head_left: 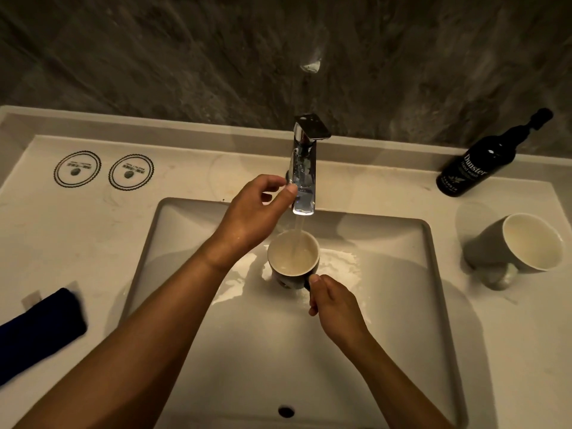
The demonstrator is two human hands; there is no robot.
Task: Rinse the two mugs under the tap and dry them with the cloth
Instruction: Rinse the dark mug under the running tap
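A dark mug [293, 257] with a pale inside is upright under the chrome tap [305, 168], and water streams into it. My right hand [332, 305] grips its handle from the near side. My left hand [257, 212] hovers beside the tap's spout with the fingers loosely curled and the thumb near the metal; it holds nothing. A second, grey mug [520, 243] stands on the counter to the right of the basin, with its handle towards me. A dark blue cloth [40, 329] lies folded on the counter at the left.
The white basin [402, 305] is wet around the mug, with an overflow hole [286, 411] at its near wall. A black hand-wash bottle [483, 162] stands at the back right. Two round coasters [105, 170] lie at the back left. A dark stone wall rises behind.
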